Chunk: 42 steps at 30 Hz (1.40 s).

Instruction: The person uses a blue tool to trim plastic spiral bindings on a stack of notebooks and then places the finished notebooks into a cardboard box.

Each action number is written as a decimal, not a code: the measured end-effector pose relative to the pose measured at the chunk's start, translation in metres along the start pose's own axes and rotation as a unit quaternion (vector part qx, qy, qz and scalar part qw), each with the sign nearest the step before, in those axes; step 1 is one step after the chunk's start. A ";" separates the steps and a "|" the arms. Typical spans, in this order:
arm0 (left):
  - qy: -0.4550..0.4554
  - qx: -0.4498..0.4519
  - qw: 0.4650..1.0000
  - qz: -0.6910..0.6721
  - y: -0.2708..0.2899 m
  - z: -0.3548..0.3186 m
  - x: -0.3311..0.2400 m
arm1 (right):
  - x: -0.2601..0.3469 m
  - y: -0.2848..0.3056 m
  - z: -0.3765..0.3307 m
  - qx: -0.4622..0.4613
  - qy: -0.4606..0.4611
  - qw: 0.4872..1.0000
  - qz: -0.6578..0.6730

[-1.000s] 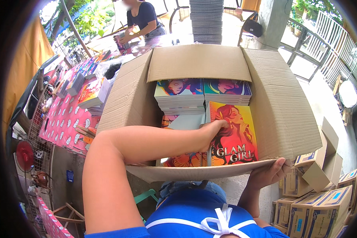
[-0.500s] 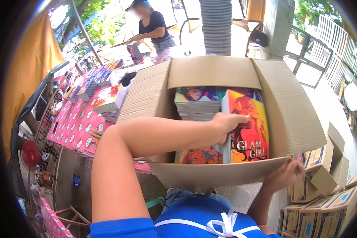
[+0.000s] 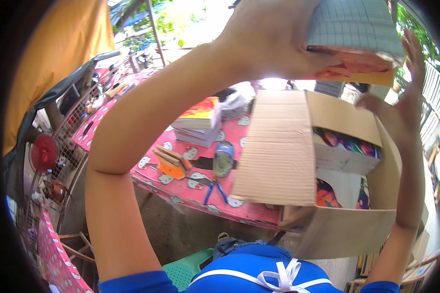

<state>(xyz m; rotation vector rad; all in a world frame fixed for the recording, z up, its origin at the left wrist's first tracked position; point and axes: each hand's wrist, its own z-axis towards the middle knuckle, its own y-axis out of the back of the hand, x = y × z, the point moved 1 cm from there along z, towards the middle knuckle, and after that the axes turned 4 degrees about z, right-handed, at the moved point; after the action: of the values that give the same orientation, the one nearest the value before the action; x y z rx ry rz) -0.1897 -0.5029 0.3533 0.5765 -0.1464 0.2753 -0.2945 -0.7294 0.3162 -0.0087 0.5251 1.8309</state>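
Up high, my left hand [image 3: 278, 39] grips a thick stack of notebooks [image 3: 354, 24], its pale page edges facing me and an orange-red cover underneath. My right hand [image 3: 401, 105] is raised just right of the stack, thumb and fingers apart, holding nothing. Below them an open cardboard box [image 3: 274, 151] has its flaps folded out. Inside it lie more notebooks [image 3: 344, 156] with dark, colourful covers, and a pale surface shows beside them. Part of the left hand's grip is hidden behind the stack.
A pink patterned table [image 3: 252, 211] holds another notebook pile [image 3: 195, 129], blue-handled pliers [image 3: 215, 191], an orange-and-brown block-like item [image 3: 171, 163] and a roundish greyish object [image 3: 224, 158]. A green stool [image 3: 188, 268] is below. Cartons [image 3: 415, 276] stand low at right; a red fan [image 3: 44, 154] is left.
My left hand has lifted the notebook stack out of the box to the upper right. My right hand has left the front flap and risen beside it. The view has shifted.
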 end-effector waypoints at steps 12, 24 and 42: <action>-0.196 -0.149 0.941 0.232 0.155 -0.104 0.160 | 0.117 -0.219 0.162 -0.207 0.139 0.964 0.092; 0.556 -0.143 0.649 -0.499 0.040 -0.280 0.294 | 0.129 -0.440 0.066 0.059 -0.542 0.525 0.654; 0.753 0.096 0.608 -0.231 -0.062 -0.400 0.359 | 0.110 -0.334 0.038 0.567 -0.225 0.762 0.220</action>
<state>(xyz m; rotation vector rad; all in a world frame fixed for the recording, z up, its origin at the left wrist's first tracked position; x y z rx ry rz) 0.1950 -0.2538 0.0660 0.4064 1.7097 0.1921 -0.0174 -0.5407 0.2048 1.4479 1.2737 1.5687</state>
